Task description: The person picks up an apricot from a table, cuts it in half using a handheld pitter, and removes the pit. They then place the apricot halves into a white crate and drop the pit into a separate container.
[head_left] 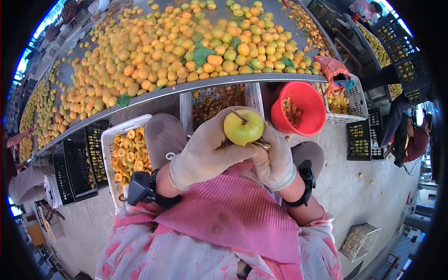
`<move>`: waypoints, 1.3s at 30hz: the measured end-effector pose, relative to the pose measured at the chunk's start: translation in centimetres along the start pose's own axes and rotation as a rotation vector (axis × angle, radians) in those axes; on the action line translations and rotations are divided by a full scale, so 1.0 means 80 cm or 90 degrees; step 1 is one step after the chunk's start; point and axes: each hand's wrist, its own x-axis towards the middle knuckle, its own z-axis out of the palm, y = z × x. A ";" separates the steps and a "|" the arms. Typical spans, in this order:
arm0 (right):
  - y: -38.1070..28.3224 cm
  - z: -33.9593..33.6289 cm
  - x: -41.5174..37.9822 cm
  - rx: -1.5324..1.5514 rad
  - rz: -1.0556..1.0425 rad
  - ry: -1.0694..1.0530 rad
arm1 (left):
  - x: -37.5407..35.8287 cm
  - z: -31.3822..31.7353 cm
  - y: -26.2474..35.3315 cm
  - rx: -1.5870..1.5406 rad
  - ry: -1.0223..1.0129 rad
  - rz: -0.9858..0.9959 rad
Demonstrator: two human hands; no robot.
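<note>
A yellow-green apricot (pixel 243 127) sits in front of my chest, gripped in the gloved fingers of my left hand (pixel 205 149). A thin dark strip slants out of its top, and a short slit line runs beside it. My right hand (pixel 276 161), also gloved, is closed just below and right of the fruit. A small metal tool (pixel 264 145) shows between its fingers, mostly hidden by the glove. Both hands meet under the apricot.
Apricots (pixel 186 46) with some leaves are heaped on the metal table (pixel 196 85) ahead. Below stand a white crate (pixel 257 100) of scraps, a red bucket (pixel 312 114) with scraps, and a left crate (pixel 108 154) of halved apricots. Other people work at both sides.
</note>
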 end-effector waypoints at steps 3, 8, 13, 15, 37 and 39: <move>-0.011 0.005 0.007 -0.002 -0.072 0.049 | 0.000 0.008 0.007 -0.289 -0.041 0.082; -0.006 0.017 0.003 0.051 -0.001 0.036 | -0.004 0.010 -0.003 -0.425 -0.001 0.078; -0.001 0.013 -0.003 0.057 0.072 -0.006 | 0.005 -0.004 -0.003 -0.278 -0.002 0.103; 0.008 0.016 -0.006 0.082 0.090 0.006 | 0.002 -0.008 0.007 -0.110 0.015 0.096; -0.009 0.010 -0.005 0.011 0.077 0.002 | 0.001 -0.006 0.011 -0.198 0.068 -0.027; -0.002 0.019 -0.013 0.005 0.074 0.011 | -0.002 0.008 -0.002 -0.267 0.102 -0.019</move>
